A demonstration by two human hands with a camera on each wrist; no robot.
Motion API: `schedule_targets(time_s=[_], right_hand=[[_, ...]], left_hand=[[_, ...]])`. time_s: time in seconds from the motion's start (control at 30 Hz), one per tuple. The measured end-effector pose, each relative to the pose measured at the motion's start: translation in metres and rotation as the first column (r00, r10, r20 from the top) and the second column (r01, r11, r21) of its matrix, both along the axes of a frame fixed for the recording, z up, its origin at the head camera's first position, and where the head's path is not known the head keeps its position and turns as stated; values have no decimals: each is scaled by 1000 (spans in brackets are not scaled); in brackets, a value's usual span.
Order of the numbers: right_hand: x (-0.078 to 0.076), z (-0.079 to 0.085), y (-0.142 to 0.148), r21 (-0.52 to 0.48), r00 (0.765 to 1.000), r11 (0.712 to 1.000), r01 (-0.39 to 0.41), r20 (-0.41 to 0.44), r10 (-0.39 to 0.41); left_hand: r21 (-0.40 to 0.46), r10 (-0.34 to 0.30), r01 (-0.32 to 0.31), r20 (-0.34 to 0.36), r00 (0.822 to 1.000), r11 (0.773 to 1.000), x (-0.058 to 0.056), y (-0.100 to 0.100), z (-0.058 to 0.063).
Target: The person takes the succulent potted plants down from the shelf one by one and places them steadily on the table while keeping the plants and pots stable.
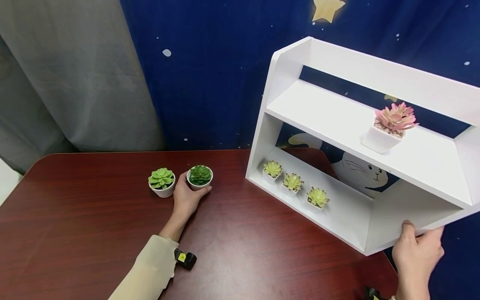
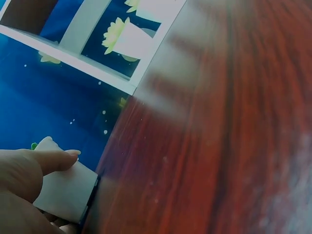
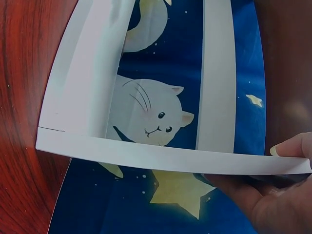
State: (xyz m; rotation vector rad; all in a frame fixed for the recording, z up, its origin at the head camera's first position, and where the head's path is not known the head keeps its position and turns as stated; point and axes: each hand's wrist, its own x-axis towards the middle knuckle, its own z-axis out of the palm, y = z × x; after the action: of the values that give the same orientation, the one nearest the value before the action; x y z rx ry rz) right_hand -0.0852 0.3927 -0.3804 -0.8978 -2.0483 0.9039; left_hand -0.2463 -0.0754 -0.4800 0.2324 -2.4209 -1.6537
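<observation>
My left hand (image 1: 186, 198) grips a dark green potted succulent (image 1: 200, 175) by its white pot, thumb on one side. In the left wrist view the white pot (image 2: 68, 192) is low over the tabletop, with the thumb across its upper part. Just left of that hand stands a lighter green potted succulent (image 1: 161, 182). My right hand (image 1: 418, 257) holds the side panel of a white two-tier shelf (image 1: 320, 104) at its lower right, the thumb on one face. The right wrist view shows the panel edge (image 3: 170, 158) pinched between thumb and fingers.
Three small yellow-green succulents (image 1: 292, 183) stand in a row on the lower tier. A pink succulent (image 1: 393, 125) in a square white pot sits on the upper tier. The reddish-brown table (image 1: 93, 233) backs onto a blue starry curtain (image 1: 210, 75) and a grey curtain (image 1: 75, 75).
</observation>
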Motion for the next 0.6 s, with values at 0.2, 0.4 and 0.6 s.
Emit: schedule_targets(time_s=[0.2, 0.4, 0.6], right_hand=[[0, -1, 0, 4, 1000, 1000, 4, -5, -4], [0, 1, -2, 1, 1000, 1000, 1, -5, -1], [1, 1, -2, 2, 1000, 1000, -2, 0, 2]], left_hand=[[-15, 19, -19, -1, 1000, 1000, 0, 1, -1], [-5, 34, -34, 7, 999, 999, 0, 1, -2], [-1, 20, -20, 9, 1000, 1000, 2, 2, 0]])
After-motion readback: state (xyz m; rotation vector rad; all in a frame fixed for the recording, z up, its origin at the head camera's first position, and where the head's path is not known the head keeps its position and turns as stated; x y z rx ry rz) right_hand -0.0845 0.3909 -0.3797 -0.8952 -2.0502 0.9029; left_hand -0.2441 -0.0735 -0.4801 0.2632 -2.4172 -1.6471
